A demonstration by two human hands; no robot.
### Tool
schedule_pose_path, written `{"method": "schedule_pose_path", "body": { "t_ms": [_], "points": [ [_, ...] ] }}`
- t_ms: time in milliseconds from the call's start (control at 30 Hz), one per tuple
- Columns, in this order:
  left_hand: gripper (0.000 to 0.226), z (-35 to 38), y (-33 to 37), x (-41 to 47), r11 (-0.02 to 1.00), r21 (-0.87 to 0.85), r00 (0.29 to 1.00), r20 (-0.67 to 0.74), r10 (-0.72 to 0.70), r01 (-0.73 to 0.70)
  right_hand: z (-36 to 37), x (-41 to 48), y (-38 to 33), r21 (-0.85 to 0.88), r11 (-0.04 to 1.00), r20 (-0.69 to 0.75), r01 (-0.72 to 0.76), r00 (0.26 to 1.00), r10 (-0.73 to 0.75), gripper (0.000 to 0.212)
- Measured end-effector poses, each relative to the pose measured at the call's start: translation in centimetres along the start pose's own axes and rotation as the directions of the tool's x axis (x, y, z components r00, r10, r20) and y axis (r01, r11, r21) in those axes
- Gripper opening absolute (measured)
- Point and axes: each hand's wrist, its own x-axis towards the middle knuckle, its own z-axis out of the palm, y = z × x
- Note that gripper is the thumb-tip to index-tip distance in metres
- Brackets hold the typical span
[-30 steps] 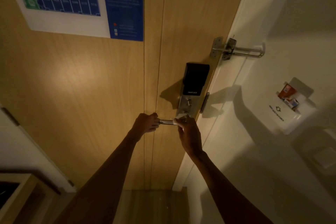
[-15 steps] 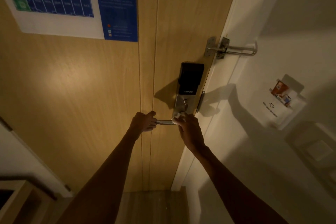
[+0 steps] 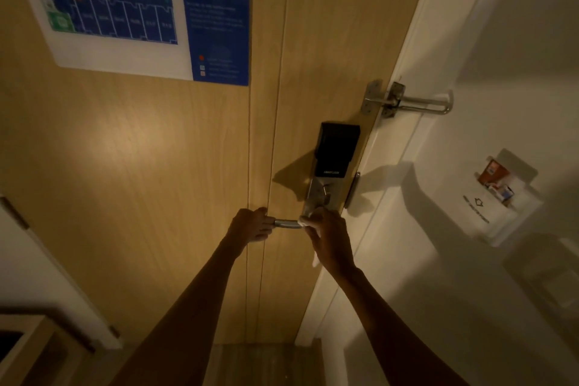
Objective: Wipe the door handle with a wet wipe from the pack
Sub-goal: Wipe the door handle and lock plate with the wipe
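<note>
Door handle (image 3: 288,224) sits at the lock plate's (image 3: 315,197) lower end; we clamp the left hand (image 3: 250,226) on its free tip, the right hand (image 3: 326,238) pinching the wet wipe (image 3: 304,220) around its root. Risk: pressing could turn the lever; the small wipe could slip.

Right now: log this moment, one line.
left hand: grips door handle end | right hand: presses wet wipe near lock | stage: wiping
</note>
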Motion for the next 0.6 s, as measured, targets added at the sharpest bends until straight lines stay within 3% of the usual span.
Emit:
{"method": "schedule_pose_path", "body": {
  "t_ms": [200,367,500,600],
  "points": [
    [0.038,-0.3,-0.3,0.0,0.999,-0.05,1.0,-0.009,-0.014,0.014,0.2,0.0,-0.3,0.059,0.995,-0.035,-0.076,0.996,0.078,0.021],
    [0.039,-0.5,-0.2,0.3,0.996,-0.074,0.999,0.005,-0.047,0.047,1.0,-0.1,-1.3,0.055,0.995,0.048,0.079,0.996,-0.081,0.025],
    [0.026,-0.3,-0.1,0.2,0.996,-0.086,0.996,0.083,-0.025,0.033,0.5,0.0,-0.2,0.133,0.99,0.013,-0.034,0.999,0.032,0.028],
    [0.026,-0.3,-0.3,0.3,0.996,-0.088,0.996,0.084,-0.008,0.015,0.3,0.7,-0.6,0.131,0.991,0.047,-0.01,0.999,0.004,0.026]
  ]
}}
